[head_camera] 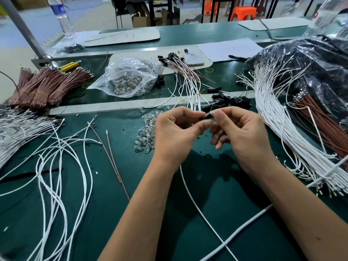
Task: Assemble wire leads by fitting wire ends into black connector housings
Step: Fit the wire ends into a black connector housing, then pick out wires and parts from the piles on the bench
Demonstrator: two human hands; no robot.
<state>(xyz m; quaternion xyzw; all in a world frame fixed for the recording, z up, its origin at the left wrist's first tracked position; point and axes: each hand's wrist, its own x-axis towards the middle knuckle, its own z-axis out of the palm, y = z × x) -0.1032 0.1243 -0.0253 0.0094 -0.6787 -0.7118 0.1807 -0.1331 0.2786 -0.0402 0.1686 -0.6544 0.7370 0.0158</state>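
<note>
Both hands, left hand (175, 127) and right hand (237, 132), pinch one black connector housing (206, 115) between their fingers; the wire end, seemingly hidden there, could seat crooked if pushed off-line.

matt green bench mat (131, 232), glossy clear plastic bag (130, 72), smooth white-insulated wires (62, 166) w/ metal tips, black plastic housings (231, 102).
</note>
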